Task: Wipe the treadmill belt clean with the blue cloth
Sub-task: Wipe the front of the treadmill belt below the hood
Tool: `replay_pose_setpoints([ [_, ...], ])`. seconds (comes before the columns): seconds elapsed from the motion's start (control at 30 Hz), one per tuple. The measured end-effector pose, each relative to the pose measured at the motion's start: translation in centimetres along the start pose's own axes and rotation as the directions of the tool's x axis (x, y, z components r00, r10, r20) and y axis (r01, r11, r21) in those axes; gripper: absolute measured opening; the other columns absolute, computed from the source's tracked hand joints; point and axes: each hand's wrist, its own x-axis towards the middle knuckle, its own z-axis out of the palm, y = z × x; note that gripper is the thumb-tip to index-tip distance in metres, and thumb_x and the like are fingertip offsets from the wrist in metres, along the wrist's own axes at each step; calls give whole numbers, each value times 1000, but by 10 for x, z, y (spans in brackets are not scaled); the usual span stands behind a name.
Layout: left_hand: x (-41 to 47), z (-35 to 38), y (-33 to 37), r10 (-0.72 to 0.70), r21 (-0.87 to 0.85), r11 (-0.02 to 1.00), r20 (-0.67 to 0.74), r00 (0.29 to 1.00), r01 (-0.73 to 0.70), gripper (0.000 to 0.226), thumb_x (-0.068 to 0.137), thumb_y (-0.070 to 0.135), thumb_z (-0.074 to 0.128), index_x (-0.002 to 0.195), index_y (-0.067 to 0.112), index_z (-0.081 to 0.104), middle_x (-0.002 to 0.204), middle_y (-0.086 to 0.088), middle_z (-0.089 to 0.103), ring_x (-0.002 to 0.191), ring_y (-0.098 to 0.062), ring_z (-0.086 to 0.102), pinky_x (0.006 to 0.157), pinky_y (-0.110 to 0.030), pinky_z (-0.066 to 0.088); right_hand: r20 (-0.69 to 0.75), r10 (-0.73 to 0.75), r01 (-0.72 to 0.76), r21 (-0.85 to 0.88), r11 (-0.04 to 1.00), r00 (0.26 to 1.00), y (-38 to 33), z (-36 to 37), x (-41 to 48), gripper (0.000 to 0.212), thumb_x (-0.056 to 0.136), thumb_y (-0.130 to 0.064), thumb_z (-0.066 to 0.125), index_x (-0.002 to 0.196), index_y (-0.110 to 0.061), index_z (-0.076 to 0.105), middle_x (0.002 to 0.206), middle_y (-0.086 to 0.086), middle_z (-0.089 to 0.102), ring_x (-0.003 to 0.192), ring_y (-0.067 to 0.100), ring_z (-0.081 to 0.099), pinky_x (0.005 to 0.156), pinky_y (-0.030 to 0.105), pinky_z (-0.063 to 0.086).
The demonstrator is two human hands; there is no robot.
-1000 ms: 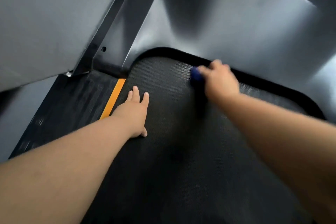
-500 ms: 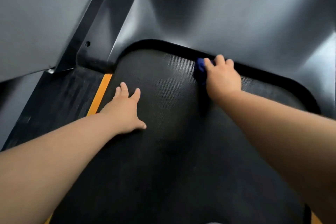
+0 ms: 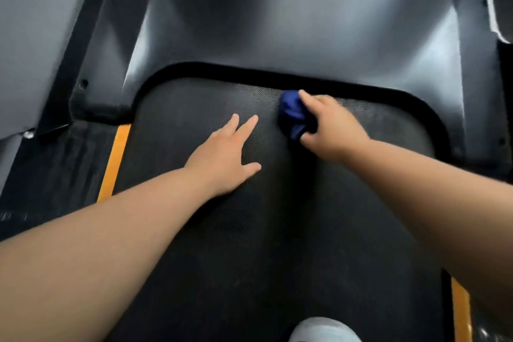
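The black textured treadmill belt (image 3: 249, 244) fills the middle of the head view. A bunched blue cloth (image 3: 291, 115) lies on the belt close to its front end. My right hand (image 3: 330, 128) grips the cloth from the right, fingers curled over it and thumb under its near side. My left hand (image 3: 224, 158) rests flat on the belt to the left of the cloth, fingers straight and spread, holding nothing.
The grey motor cover (image 3: 291, 22) rises just beyond the belt's front edge. Orange stripes (image 3: 113, 164) edge the black side rails, a second stripe (image 3: 460, 311) at lower right. A grey upright post (image 3: 30, 44) stands at left. A light grey shoe toe (image 3: 322, 330) shows at the bottom.
The view has swung left, so the belt's front end sits more centred. My right hand with the cloth has slid toward me off the front edge. My left hand stays flat on the belt.
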Motion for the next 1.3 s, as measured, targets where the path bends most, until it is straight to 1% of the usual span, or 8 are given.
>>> replay_pose_setpoints([
  [0.23, 72, 26, 66, 310, 276, 926, -160, 937, -259, 70, 86, 61, 50, 147, 45, 19, 160, 1, 1, 145, -26, 7, 114, -43, 19, -18, 208, -208, 20, 978, 978, 49, 1, -63, 80, 82, -28, 58, 151, -23, 19, 158, 4, 17, 143, 22, 23, 115, 35, 24],
  [0.37, 77, 59, 85, 259, 248, 952, -334, 906, -180, 37, 81, 45, 65, 116, 32, 63, 135, 0, 51, 123, -32, 42, 99, -46, 36, 160, 272, -248, -155, 956, 949, 81, 0, -95, 77, 88, -32, 56, 152, -24, 13, 161, 3, -1, 146, 22, 10, 117, 34, 18],
  [0.57, 60, 54, 19, 728, 450, 663, -202, 655, -598, 23, 82, 25, 50, 102, 28, 61, 113, -6, 66, 93, -33, 59, 78, -42, 53, 263, 293, -256, -168, 952, 919, 85, 3, -111, 82, 90, -38, 54, 152, -30, 1, 159, -1, -16, 147, 20, -9, 118, 45, 16],
  [0.73, 94, 28, 6, -100, -33, 995, -565, 819, 98, 32, 90, 13, 47, 117, 14, 64, 137, -16, 47, 123, -39, 40, 105, -38, 32, 343, 306, -241, -221, 945, 888, 80, 2, -115, 81, 91, -39, 52, 151, -34, -2, 158, -3, -20, 147, 21, -10, 117, 48, 17],
  [0.87, 65, 83, 78, 368, 103, 925, -483, 795, -366, 28, 75, 17, 47, 86, 12, 72, 98, -15, 65, 94, -29, 54, 85, -38, 38, 326, 291, -211, -258, 943, 900, 82, 0, -122, 80, 92, -35, 50, 152, -30, -4, 158, -4, -18, 147, 17, -9, 118, 44, 16],
  [1.07, 75, 83, 50, 856, 441, 506, -148, 496, -741, 32, 86, 16, 47, 106, 21, 71, 124, -15, 61, 104, -37, 60, 83, -46, 45, 313, 351, -278, -254, 926, 883, 95, -3, -129, 81, 93, -35, 50, 152, -26, -5, 158, -2, -18, 147, 18, -9, 118, 43, 15],
  [1.2, 78, 56, 14, 202, 164, 976, -470, 859, -140, 39, 88, 5, 46, 123, 15, 61, 144, -20, 40, 125, -45, 37, 105, -49, 32, 311, 339, -269, -246, 931, 888, 100, 2, -138, 83, 92, -35, 50, 152, -25, -6, 158, -1, -19, 147, 18, -9, 118, 44, 16],
  [1.3, 54, 79, 68, 70, 115, 993, -513, 855, -13, 39, 86, 13, 37, 114, 15, 63, 137, -14, 42, 120, -41, 39, 103, -46, 31, 316, 342, -273, -243, 931, 885, 98, -2, -136, 82, 93, -33, 49, 152, -25, -6, 158, -2, -19, 147, 18, -9, 118, 43, 16],
])
